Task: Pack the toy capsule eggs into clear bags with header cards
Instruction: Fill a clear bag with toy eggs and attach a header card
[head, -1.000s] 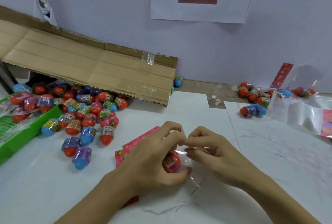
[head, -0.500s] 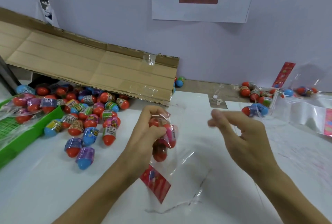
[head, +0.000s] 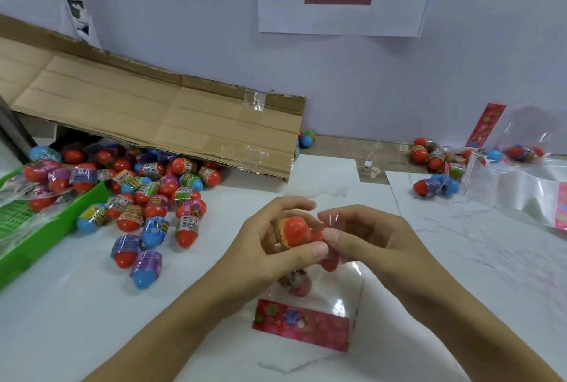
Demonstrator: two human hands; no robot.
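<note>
A clear bag (head: 337, 292) hangs upside down over the white table, its red header card (head: 302, 324) at the bottom. My left hand (head: 264, 246) grips the bag's upper end round a red capsule egg (head: 296, 229) inside it. My right hand (head: 365, 237) pinches the same bag from the right, thumb against the plastic. Another egg (head: 296, 285) shows dimly lower in the bag. A pile of loose red and blue capsule eggs (head: 147, 197) lies to the left.
A flattened cardboard sheet (head: 153, 111) leans over the pile at the back left. A green tray (head: 46, 228) with bagged eggs sits at the far left. Filled bags and loose eggs (head: 445, 167) lie at the back right beside empty clear bags (head: 527, 194).
My right hand has come back in from the right and taken hold of the bag. The bag has turned so its header card now hangs flat toward me.
</note>
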